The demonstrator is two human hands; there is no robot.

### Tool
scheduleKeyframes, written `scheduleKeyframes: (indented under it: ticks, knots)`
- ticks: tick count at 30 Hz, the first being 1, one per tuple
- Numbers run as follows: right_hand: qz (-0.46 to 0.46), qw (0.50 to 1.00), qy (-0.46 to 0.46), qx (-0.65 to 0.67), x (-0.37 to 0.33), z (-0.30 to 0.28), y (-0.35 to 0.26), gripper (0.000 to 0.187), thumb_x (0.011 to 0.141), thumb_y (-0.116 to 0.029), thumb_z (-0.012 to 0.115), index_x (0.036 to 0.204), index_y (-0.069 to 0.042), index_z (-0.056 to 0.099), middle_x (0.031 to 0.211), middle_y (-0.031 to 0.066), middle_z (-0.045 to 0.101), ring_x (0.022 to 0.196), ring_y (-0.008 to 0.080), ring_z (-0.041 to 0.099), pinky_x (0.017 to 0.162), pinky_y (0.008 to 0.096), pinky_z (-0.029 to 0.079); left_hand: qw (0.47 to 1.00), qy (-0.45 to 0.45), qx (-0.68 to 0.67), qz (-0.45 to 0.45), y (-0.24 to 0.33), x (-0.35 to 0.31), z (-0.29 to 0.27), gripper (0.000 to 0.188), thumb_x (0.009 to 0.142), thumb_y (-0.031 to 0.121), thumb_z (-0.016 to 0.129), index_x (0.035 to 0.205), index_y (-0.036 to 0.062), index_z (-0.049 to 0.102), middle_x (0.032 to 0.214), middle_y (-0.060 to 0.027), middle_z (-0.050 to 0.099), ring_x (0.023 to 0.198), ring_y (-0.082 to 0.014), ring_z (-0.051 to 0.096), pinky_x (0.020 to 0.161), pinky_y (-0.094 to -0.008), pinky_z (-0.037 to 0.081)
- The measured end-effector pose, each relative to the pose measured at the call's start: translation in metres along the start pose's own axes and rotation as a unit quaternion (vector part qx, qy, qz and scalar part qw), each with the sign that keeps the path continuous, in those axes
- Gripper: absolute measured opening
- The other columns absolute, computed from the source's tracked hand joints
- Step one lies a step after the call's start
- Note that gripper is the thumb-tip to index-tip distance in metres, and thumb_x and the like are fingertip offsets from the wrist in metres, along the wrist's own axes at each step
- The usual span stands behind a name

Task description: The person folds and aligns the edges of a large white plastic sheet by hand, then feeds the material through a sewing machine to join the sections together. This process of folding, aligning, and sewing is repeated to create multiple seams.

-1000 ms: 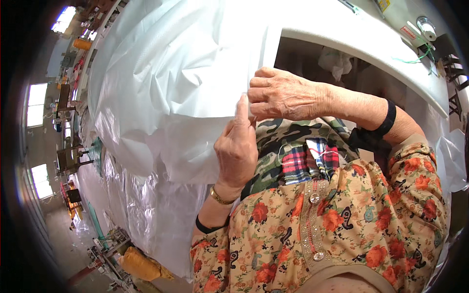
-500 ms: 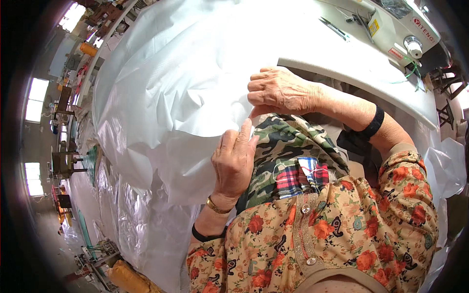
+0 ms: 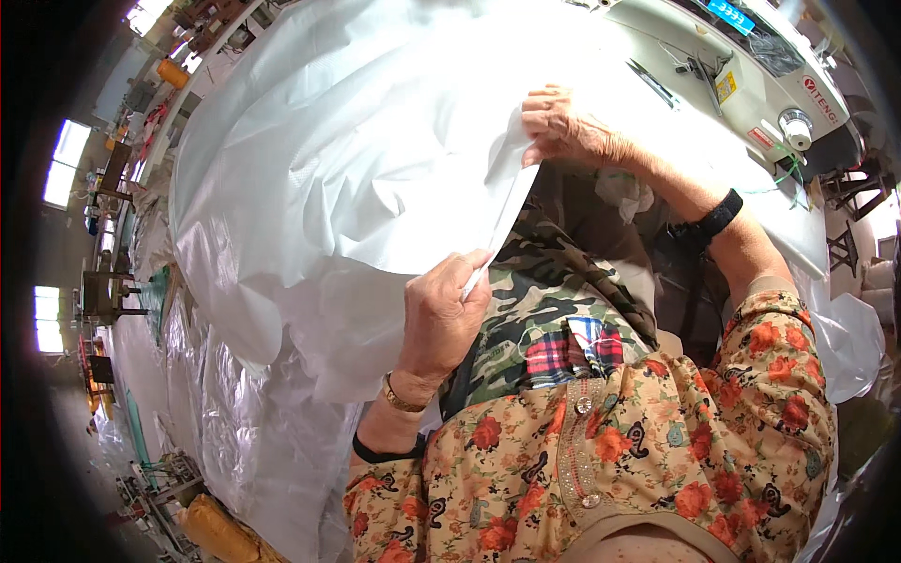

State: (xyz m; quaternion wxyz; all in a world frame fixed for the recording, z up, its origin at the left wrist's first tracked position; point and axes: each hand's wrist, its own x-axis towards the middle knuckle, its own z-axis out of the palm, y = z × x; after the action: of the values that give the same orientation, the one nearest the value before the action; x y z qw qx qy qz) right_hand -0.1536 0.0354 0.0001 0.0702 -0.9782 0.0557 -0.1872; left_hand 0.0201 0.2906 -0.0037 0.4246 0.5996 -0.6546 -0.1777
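Observation:
A large white sheet [image 3: 328,169], thin and crinkled like plastic or coated cloth, spreads over the table and hangs toward my lap. Its right edge is drawn into a narrow straight fold between my hands. My left hand [image 3: 443,305] pinches the near end of that edge, just above my camouflage-patterned lap [image 3: 544,291]. Farther off and to the right, my right hand [image 3: 565,127] grips the same edge, its fingers curled over it beside the table's front rim. The fingertips of both hands are partly hidden by the sheet.
A pale sewing machine [image 3: 770,103] stands at the far right, with green thread [image 3: 793,167] hanging by its handwheel. Dark tweezers or snips [image 3: 652,83] lie on the tabletop. Shiny clear plastic [image 3: 221,403] drapes at left. More machines and an orange roll [image 3: 225,530] are beyond.
My right hand has moved away from my left, up and to the right, drawing the sheet's edge straight between them. My left hand has shifted slightly nearer to me.

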Motion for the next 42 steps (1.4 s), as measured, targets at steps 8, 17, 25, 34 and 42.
scheduleKeyframes:
  ticks: [8,17,25,34,42]
  knots:
    - [0.049,0.999,-0.012,-0.006,-0.003,-0.016,0.021,0.053,0.076,-0.058,0.067,0.083,-0.007,0.051,0.085,0.0077,0.053,0.088,0.0286,0.055,0.081,0.0401,0.044,0.998,-0.034,0.025,0.035,-0.005,-0.009,-0.001,0.025,0.079,-0.005,0.064,0.104,-0.0003,0.065,0.077,-0.0153,0.062,0.065,-0.0328,0.063,0.057,-0.0371,0.049]
    - [0.104,0.975,0.127,-0.149,-0.01,-0.04,0.044,0.051,0.08,-0.052,0.07,0.097,-0.006,0.057,0.096,0.0093,0.06,0.098,0.0279,0.058,0.091,0.0393,0.043,0.983,-0.056,0.079,0.158,0.006,-0.002,0.012,0.019,0.074,-0.004,0.06,0.092,-0.0002,0.066,0.064,-0.0104,0.051,0.052,-0.0287,0.054,0.049,-0.0384,0.044]
    - [0.245,0.952,0.088,-0.161,-0.019,-0.042,0.024,0.052,0.085,-0.053,0.065,0.095,-0.003,0.061,0.094,0.0121,0.06,0.095,0.0292,0.058,0.087,0.0403,0.045,0.974,-0.086,0.093,0.19,0.01,0.013,0.012,0.006,0.072,-0.003,0.059,0.076,0.0012,0.058,0.061,-0.0099,0.045,0.051,-0.0281,0.051,0.047,-0.0387,0.043]
    - [0.283,0.938,0.116,-0.16,-0.02,-0.042,0.027,0.058,0.087,-0.058,0.061,0.1,-0.002,0.063,0.098,0.0142,0.064,0.102,0.0301,0.059,0.09,0.0444,0.043,0.959,-0.077,0.152,0.225,0.014,0.052,0.008,0.008,0.07,-0.004,0.057,0.075,0.0022,0.059,0.058,-0.0114,0.048,0.049,-0.0303,0.052,0.046,-0.0395,0.041]
    - [0.313,0.939,0.077,-0.122,-0.016,-0.044,0.027,0.065,0.087,-0.062,0.058,0.102,0.001,0.062,0.103,0.0169,0.064,0.106,0.0321,0.058,0.091,0.0457,0.043,0.942,-0.071,0.19,0.268,0.026,0.105,0.02,0.019,0.074,0.0,0.057,0.063,0.0055,0.042,0.056,-0.0111,0.044,0.048,-0.0294,0.049,0.046,-0.0399,0.04]
